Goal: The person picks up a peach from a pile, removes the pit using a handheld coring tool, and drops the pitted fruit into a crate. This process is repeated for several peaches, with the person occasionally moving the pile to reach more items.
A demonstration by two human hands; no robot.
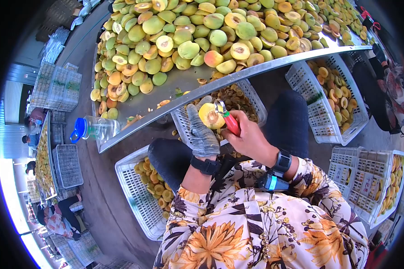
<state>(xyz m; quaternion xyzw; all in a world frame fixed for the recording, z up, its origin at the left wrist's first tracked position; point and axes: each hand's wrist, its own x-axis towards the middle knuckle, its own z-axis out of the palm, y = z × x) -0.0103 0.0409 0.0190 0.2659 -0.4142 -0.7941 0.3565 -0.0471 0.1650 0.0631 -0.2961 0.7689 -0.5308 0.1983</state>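
My left hand (202,134), in a grey knit glove, holds a yellow peach half (211,116) with its cut face and brown centre turned up. My bare right hand (251,138) is wrapped round the red handle of a pitting tool (231,122). The tool's curved metal loop touches the upper right edge of the peach half. Below both hands is a white crate (182,127) holding peach scraps. A large pile of green-yellow peaches (188,50), many of them halved, covers much of the metal table (184,83) in front of me.
A water bottle with a blue cap (98,128) lies at the table's left corner. White crates of peach halves stand by my left knee (132,197), at the right (316,119) and lower right (361,179). Other people sit at the far left and right edges.
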